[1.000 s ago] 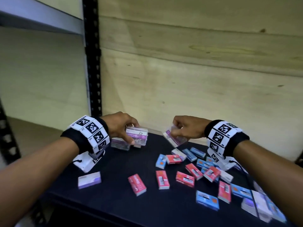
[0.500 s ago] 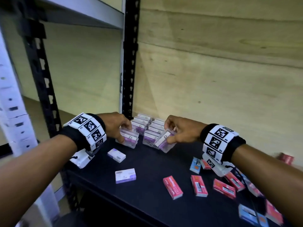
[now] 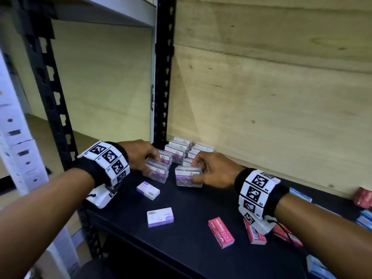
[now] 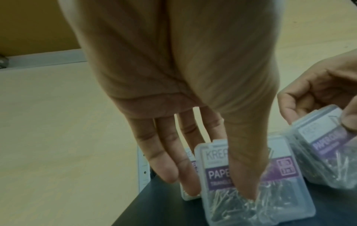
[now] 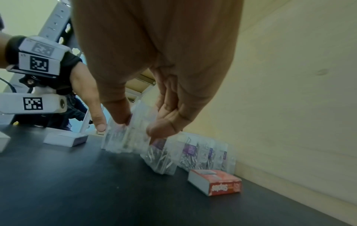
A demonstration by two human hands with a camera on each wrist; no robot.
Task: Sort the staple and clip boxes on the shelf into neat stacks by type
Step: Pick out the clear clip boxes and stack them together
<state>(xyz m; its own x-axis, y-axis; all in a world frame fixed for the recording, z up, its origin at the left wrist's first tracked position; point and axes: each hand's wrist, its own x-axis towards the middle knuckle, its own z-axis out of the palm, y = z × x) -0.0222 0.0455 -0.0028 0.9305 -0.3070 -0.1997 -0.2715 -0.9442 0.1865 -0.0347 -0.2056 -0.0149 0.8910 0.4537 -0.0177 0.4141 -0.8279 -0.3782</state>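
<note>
My left hand [image 3: 153, 164] grips a clear paper clip box [image 3: 158, 173] with a purple label, thumb on its front [image 4: 249, 191] and fingers behind. It sits at the front of the left row of clip boxes [image 3: 177, 151]. My right hand [image 3: 196, 171] pinches a second clear clip box [image 3: 187, 180] before the right row [image 3: 202, 150], low on the black shelf [image 3: 201, 208]. In the right wrist view the thumb and fingers [image 5: 158, 131] clamp this box [image 5: 131, 137]. Two purple-white staple boxes [image 3: 148, 190] [image 3: 160, 217] lie nearer me.
Red staple boxes [image 3: 221, 232] [image 3: 254, 234] lie on the shelf under my right wrist; one [image 5: 216, 183] shows beside the clip rows. Blue and red boxes [image 3: 362, 198] crowd the right edge. A black upright post [image 3: 164, 77] and plywood wall [image 3: 261, 97] close the back corner.
The view swung left to the back corner. Both hands carried their clip boxes over and lowered them in front of the two rows; the right box tilted from slanted to nearly flat.
</note>
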